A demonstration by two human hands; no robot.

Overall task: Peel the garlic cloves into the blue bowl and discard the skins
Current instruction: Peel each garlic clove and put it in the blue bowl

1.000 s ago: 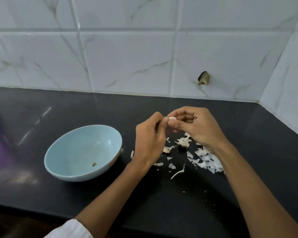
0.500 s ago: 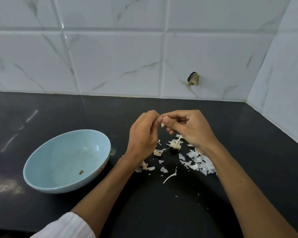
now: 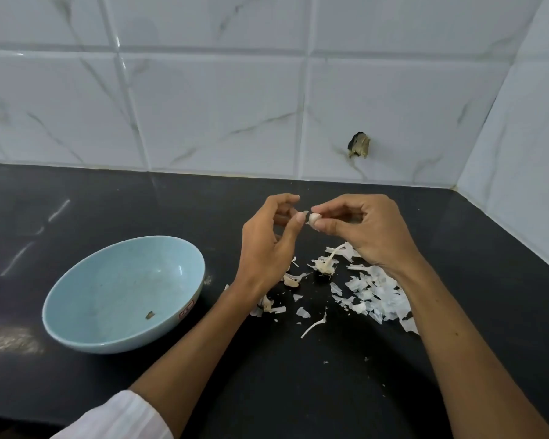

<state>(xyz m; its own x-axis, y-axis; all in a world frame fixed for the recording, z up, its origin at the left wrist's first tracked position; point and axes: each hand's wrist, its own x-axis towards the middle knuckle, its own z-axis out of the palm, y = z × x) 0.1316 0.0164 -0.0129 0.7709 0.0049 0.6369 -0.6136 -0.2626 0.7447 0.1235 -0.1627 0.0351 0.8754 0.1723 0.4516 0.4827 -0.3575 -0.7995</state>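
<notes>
A small white garlic clove [image 3: 313,219] is pinched between the thumb and fingers of my right hand [image 3: 366,231], held above the black counter. My left hand [image 3: 268,248] meets it from the left, thumb and forefinger pinching the clove's dark tip. The blue bowl [image 3: 76,299] stands on the counter to the left of both hands and holds only one small brown scrap [image 3: 149,315]. Loose white garlic skins [image 3: 374,296] lie scattered under and right of my hands, with the stripped garlic stem and root [image 3: 325,264] among them.
The black counter [image 3: 298,391] meets white marble-look wall tiles at the back and on the right, forming a corner. A chipped hole [image 3: 359,145] marks the back wall. A few unpeeled clove pieces [image 3: 290,282] lie by my left wrist.
My hands stay together on the clove while my left thumb and forefinger shift onto its tip. The camera view has drifted, so bowl and hands sit slightly differently in frame.
</notes>
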